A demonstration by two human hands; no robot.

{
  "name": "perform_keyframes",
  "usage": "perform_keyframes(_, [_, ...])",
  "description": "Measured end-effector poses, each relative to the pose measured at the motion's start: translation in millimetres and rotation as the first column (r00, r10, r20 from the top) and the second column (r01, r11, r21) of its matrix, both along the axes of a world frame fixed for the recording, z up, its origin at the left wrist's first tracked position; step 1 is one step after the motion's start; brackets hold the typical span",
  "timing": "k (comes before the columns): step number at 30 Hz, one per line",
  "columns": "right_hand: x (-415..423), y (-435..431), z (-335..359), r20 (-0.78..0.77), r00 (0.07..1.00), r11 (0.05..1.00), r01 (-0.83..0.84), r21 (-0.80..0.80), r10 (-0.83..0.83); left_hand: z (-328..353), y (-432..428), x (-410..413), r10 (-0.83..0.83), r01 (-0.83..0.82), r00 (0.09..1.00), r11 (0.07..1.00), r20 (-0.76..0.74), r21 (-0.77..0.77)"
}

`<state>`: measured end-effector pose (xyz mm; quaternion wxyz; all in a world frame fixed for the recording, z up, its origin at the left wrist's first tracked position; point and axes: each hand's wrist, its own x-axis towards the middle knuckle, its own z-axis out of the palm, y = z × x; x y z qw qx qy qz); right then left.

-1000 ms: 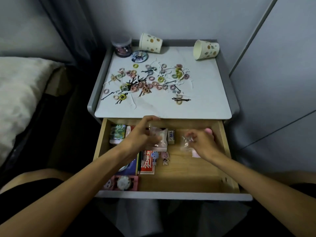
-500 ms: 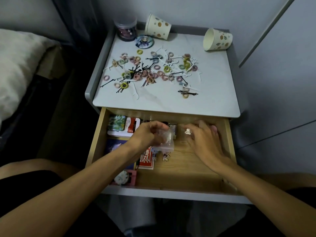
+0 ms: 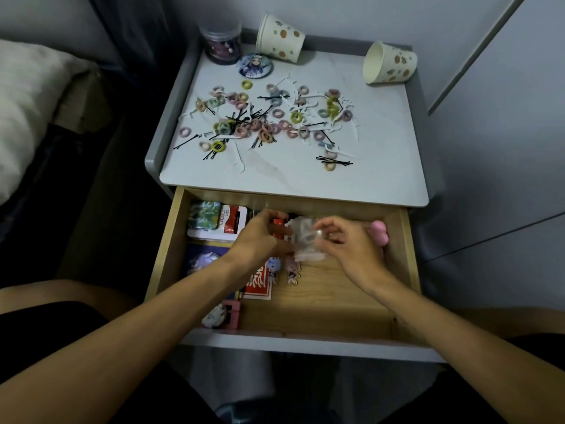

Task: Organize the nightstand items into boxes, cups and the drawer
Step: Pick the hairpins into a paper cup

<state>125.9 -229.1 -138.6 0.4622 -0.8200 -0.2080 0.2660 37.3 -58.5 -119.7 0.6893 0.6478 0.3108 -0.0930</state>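
The wooden drawer point(image 3: 336, 304) of the nightstand point(image 3: 382, 154) stands pulled out. Over its back half both my hands meet at a small clear plastic bag point(image 3: 305, 240). My left hand point(image 3: 263, 237) grips the bag's left side with curled fingers. My right hand point(image 3: 348, 243) pinches its right side, with a small shiny item at the fingertips. On the nightstand top lies a scatter of small coloured hair ties point(image 3: 269, 123), black bobby pins point(image 3: 334, 161) and white picks.
Two dotted paper cups point(image 3: 279, 36) point(image 3: 389, 64) lie tipped at the back, beside a clear jar point(image 3: 220, 41) and a round badge point(image 3: 255, 65). The drawer holds tins point(image 3: 204, 214), cards point(image 3: 258, 283), small figures and a pink object point(image 3: 379, 235). A bed point(image 3: 27, 99) is left.
My right hand has moved left from the drawer's back right to the clear bag, so both hands now hold it. The view has shifted closer over the drawer.
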Motion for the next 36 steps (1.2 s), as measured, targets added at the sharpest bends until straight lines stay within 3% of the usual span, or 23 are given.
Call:
perform_keyframes(4, [21.2,-3.6,-21.8,0.199,0.978,0.973,0.106,-0.205,-0.064,-3.3,5.9,2.3,0.048,-0.048,0.998,0.999,-0.032,0.018])
perform_keyframes(10, [22.9,1.8,-39.5,0.443,0.892,0.939,0.071,-0.335,0.090,3.1,11.9,0.6,0.016,-0.015,0.999,0.999,-0.031,0.048])
perform_keyframes(16, [10.5,-8.9,-11.5,0.552,0.784,0.868,0.034,-0.495,0.284,20.4,17.3,-10.5,-0.099,0.102,0.995,0.989,-0.026,0.104])
perform_keyframes(22, [17.7,-9.3,46.9,0.618,0.724,0.914,-0.044,-0.402,0.307,63.6,19.3,4.1,-0.148,0.135,0.988,0.969,0.045,0.208])
perform_keyframes(27, [83.3,-3.7,86.2,0.625,0.773,0.974,0.044,-0.223,0.108,108.6,22.2,45.9,-0.169,0.119,0.972,0.953,0.161,0.278])
perform_keyframes(33, [203.5,11.7,92.5,0.582,0.813,0.956,0.148,-0.253,0.028,126.9,40.1,126.4,-0.180,0.110,0.962,0.944,0.205,0.312])
perform_keyframes(36, [255.3,29.4,90.9,0.616,0.787,0.941,0.176,-0.288,0.041,124.0,48.9,171.9,-0.180,0.107,0.962,0.941,0.206,0.322])
